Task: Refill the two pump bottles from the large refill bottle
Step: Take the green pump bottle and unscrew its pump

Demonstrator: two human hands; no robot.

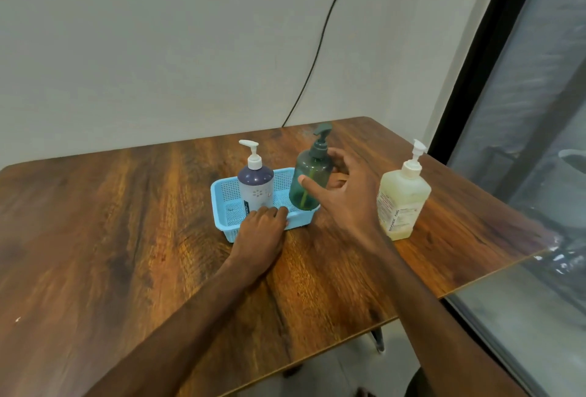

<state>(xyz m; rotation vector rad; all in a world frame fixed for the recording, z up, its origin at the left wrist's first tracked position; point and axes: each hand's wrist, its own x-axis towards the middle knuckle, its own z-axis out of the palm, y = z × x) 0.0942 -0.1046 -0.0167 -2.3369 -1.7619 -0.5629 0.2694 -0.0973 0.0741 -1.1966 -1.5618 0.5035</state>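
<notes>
Head view: left hand (263, 223) gripping basket (219, 206) rim, right hand (347, 188) spread around green bottle (310, 162).

Left hand (264, 222) low, fingers curled — right hand (345, 193) higher, fingers spread; both forearms outstretched

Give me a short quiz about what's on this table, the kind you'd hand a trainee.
1. Fill in: in the blue basket, the white-and-purple pump bottle stands to the ____ of the green pump bottle, as the camera sees it.
2. True or false: the large refill bottle also stands in the basket.
3. Which does the right hand reach around? A) the refill bottle B) the green pump bottle C) the white-and-purple pump bottle

Key: 1 left; 2 false, it stands on the table, to the right of the basket; 3 B.
</notes>
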